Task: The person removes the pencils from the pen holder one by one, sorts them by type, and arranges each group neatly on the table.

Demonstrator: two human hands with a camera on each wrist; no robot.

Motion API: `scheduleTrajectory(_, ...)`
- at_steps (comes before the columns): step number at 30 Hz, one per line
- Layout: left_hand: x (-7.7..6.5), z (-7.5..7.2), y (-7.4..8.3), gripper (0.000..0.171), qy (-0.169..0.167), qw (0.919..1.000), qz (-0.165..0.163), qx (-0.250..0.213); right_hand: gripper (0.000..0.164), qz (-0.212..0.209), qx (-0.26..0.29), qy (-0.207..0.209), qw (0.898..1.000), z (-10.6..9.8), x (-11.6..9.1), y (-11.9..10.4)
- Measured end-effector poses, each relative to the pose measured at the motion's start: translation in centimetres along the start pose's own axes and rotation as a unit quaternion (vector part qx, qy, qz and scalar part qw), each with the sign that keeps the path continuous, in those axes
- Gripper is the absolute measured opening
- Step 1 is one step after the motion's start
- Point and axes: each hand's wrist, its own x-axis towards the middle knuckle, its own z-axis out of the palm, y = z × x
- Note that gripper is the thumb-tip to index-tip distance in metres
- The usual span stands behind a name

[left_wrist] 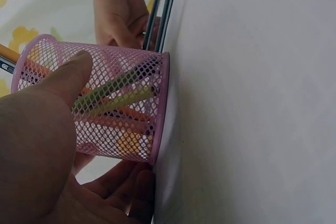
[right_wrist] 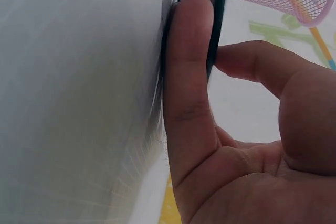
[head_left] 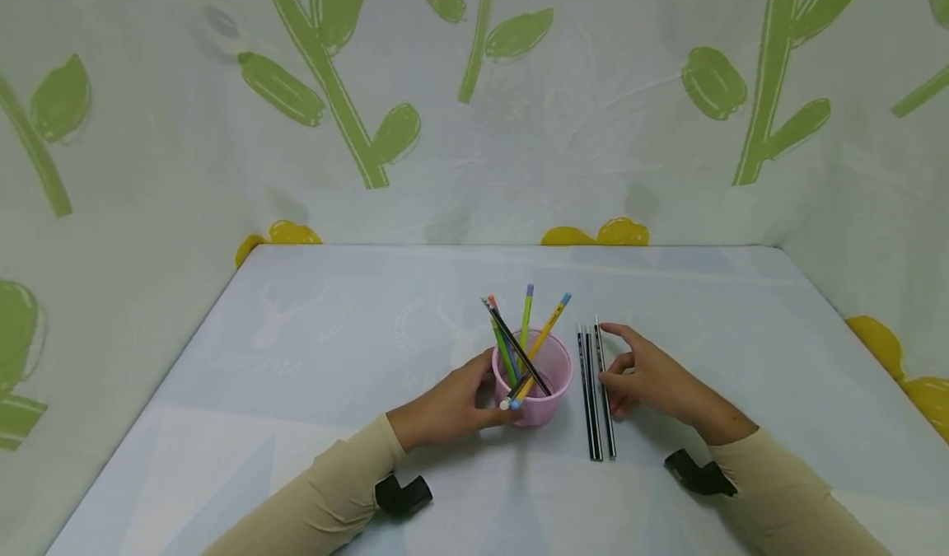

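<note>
Beyond beige sleeves (head_left: 319,490), the pink mesh cup (head_left: 541,412) is clasped in the left hand (head_left: 452,401). To its right, a black pencil (head_left: 610,431) is touched by the right hand (head_left: 661,381); whether it is pinched cannot be told.

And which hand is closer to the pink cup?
The left. The left hand holds the side of the pink cup. The right hand is apart from it, off to its right, touching a dark pencil beside the cup.

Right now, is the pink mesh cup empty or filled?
Partly filled: pencils lean in the pink mesh cup, with gaps between them, and show through its side in left wrist view.
</note>
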Motion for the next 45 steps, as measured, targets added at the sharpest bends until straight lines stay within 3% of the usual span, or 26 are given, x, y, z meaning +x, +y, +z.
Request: scheduleTrajectory(45,-0.05,0.03,-0.09,0.077,0.001,0.9999,0.004,0.014,0.075,-0.026,-0.040,-0.001,0.999,0.55,-0.03,-0.03)
